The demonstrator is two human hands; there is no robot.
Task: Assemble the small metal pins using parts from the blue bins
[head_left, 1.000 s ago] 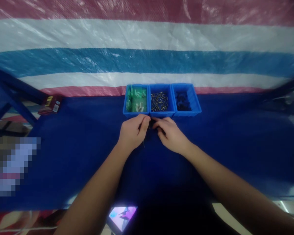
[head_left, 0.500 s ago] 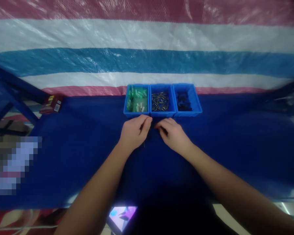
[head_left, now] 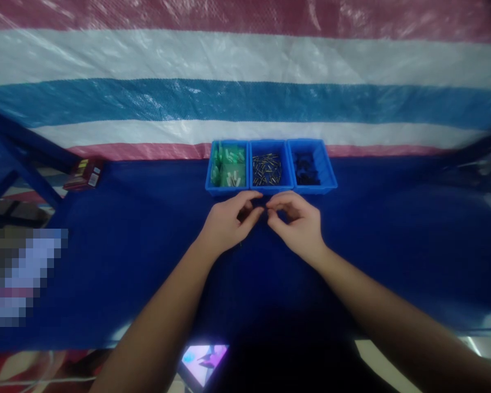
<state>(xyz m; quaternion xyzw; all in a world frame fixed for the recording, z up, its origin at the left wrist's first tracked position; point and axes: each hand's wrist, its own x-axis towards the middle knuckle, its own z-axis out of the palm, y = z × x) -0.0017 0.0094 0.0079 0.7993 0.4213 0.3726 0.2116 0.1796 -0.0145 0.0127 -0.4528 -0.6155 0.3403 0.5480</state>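
Observation:
My left hand (head_left: 227, 221) and my right hand (head_left: 297, 224) meet fingertip to fingertip over the dark blue cloth (head_left: 147, 245), just in front of three blue bins. Both hands are curled in a pinch around something small and dark that I cannot make out. The left bin (head_left: 228, 167) holds green and white pieces. Thin brass-coloured pins fill the middle bin (head_left: 267, 170). In the right bin (head_left: 311, 168) lie small black parts.
A red box (head_left: 84, 173) lies at the cloth's far left edge. Behind the bins hangs a striped tarpaulin (head_left: 245, 82) in red, white and blue. Blue frame bars (head_left: 20, 158) run along the left. A bright screen (head_left: 204, 360) glows below, between my arms.
Both hands have lifted slightly off the cloth and turned, their fingers now arched and pinched together. The bins have not moved.

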